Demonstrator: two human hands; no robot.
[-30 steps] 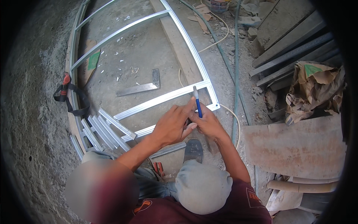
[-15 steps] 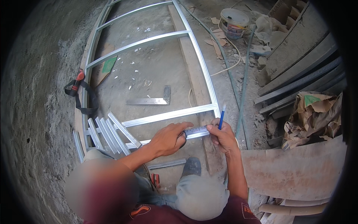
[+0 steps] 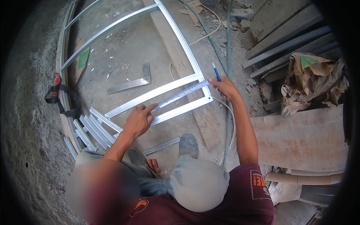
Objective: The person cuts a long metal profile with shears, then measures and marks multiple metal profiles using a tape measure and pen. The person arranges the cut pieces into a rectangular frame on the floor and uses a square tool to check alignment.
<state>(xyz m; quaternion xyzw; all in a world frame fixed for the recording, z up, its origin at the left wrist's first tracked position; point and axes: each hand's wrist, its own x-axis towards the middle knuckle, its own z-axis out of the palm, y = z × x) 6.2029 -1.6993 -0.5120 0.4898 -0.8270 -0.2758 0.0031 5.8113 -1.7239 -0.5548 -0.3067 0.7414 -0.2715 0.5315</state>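
A tape measure's pale blade [image 3: 182, 93] is stretched between my hands, just above the last two crosspieces of a silvery metal frame [image 3: 144, 98]. My left hand [image 3: 138, 120] is closed around the tape measure's body, which is mostly hidden under the fingers. At the frame's right rail, my right hand [image 3: 224, 88] pinches the blade's end. A blue pencil [image 3: 216, 72] with a pale tip sticks up from the same hand. Several short metal channel pieces [image 3: 93, 129] lie beside my left forearm, overlapping the frame's left corner.
Inside the frame lies a metal try square [image 3: 129, 85]. A black strap with a red part [image 3: 57, 80] hangs over the left rail. Red-handled pliers [image 3: 153, 165] sit by my feet. Timber [image 3: 204, 125] supports the frame; hoses [image 3: 229, 56], crumpled brown paper [image 3: 311, 82] and boards are right.
My hands have moved apart, drawing out more blade between them. The right hand has gone up and right; the left is lower and further left. The view has shifted.
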